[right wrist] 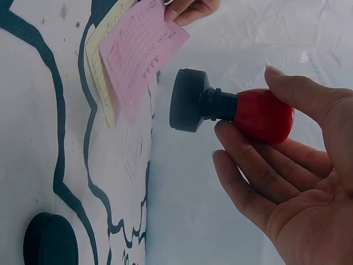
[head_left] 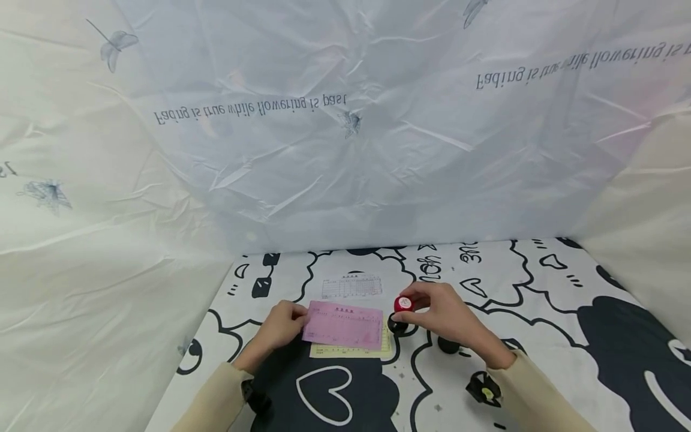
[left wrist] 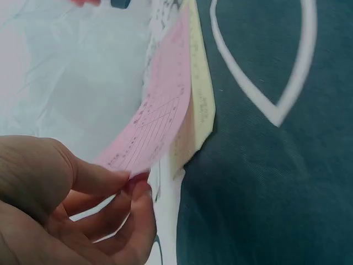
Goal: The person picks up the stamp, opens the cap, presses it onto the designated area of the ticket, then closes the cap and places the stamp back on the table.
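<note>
My left hand (head_left: pixel 281 326) pinches the left edge of a pink printed slip (head_left: pixel 344 327) between thumb and fingers. In the left wrist view the pink slip (left wrist: pixel 160 113) bows upward from the pinch. Under it a yellow slip (head_left: pixel 351 353) shows along the lower and right edges, the rest hidden. My right hand (head_left: pixel 439 307) holds a round stamp by its red knob (right wrist: pixel 265 117), thumb on one side and fingers on the other. The stamp's black base (right wrist: pixel 187 100) is just right of the pink slip, raised off the table.
A white printed slip (head_left: pixel 352 287) lies beyond the pink one. A black round cap (head_left: pixel 448 345) sits on the table right of the stamp, near my right wrist. The patterned black-and-white cloth (head_left: pixel 486 336) covers the table; pale plastic sheeting (head_left: pixel 345 174) hangs behind and at the sides.
</note>
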The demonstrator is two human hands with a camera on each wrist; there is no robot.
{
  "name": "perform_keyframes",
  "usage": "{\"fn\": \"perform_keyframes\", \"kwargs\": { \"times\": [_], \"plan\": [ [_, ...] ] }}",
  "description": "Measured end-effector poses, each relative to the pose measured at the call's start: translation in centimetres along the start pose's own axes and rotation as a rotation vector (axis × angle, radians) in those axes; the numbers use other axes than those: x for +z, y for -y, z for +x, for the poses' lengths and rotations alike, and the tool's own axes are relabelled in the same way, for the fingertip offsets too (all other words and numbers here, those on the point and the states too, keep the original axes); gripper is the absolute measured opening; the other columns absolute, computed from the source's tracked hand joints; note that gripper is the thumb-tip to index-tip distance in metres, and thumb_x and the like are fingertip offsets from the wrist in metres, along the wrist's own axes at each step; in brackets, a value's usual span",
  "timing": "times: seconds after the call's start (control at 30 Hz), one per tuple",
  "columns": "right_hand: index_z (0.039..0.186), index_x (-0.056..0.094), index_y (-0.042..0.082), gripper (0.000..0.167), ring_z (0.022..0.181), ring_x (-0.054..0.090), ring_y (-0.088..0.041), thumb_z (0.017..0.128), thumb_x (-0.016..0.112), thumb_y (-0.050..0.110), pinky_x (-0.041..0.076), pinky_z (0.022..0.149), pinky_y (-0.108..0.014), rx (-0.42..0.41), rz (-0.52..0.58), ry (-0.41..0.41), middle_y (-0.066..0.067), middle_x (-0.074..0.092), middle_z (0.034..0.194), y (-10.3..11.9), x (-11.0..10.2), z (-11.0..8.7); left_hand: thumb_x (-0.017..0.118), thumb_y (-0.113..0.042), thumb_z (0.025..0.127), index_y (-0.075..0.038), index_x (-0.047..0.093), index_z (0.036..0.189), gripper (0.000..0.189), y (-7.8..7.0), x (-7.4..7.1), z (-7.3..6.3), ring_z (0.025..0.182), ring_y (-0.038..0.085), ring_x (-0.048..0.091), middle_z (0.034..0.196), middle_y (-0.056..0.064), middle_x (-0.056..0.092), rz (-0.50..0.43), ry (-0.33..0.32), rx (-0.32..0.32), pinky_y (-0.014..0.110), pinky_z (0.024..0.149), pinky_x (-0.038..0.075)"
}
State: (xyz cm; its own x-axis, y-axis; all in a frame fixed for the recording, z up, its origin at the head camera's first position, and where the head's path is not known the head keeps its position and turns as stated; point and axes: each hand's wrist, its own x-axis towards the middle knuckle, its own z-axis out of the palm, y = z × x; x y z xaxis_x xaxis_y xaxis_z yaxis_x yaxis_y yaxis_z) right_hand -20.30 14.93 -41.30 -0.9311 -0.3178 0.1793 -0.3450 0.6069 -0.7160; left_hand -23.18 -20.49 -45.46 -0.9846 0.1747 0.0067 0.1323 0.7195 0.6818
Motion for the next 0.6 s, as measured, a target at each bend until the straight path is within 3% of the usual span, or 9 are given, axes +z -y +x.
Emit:
{"fn": "perform_keyframes", "kwargs": {
  "times": [0.23,0.33,0.6],
  "plan": [
    [0.11,0.076,0.016,0.035,0.092,0.073,-0.01,0.085,0.089,0.036,0.06,0.08,-0.023,-0.021,-0.001,-0.011,0.004,0.075,0.101,-0.1,-0.2,0.0,0.069,0.0,0.096,0.006,0.077,0.11,0.017,0.3,-0.2,1.3,0.078,0.017,0.075,0.092,0.015,0.079,-0.266,0.049,-0.083,0.033,0.072,0.065],
    [0.111,0.076,0.014,0.037,0.092,0.073,-0.011,0.085,0.089,0.037,0.06,0.079,-0.023,-0.03,-0.002,-0.013,0.002,0.076,0.101,-0.1,-0.2,-0.1,0.069,-0.002,0.096,0.008,0.075,0.113,0.02,0.6,-0.3,2.0,0.079,0.019,0.078,0.097,0.019,0.08,-0.369,0.061,-0.109,0.035,0.075,0.066],
    [0.112,0.075,0.014,0.037,0.092,0.073,-0.011,0.085,0.088,0.037,0.06,0.081,-0.024,-0.02,0.001,-0.012,0.002,0.076,0.102,-0.3,0.0,-0.1,0.067,-0.003,0.099,0.006,0.073,0.118,0.022,1.3,-0.1,3.9,0.082,0.018,0.077,0.106,0.019,0.078,-0.498,0.077,-0.167,0.032,0.075,0.066]
  ]
}}
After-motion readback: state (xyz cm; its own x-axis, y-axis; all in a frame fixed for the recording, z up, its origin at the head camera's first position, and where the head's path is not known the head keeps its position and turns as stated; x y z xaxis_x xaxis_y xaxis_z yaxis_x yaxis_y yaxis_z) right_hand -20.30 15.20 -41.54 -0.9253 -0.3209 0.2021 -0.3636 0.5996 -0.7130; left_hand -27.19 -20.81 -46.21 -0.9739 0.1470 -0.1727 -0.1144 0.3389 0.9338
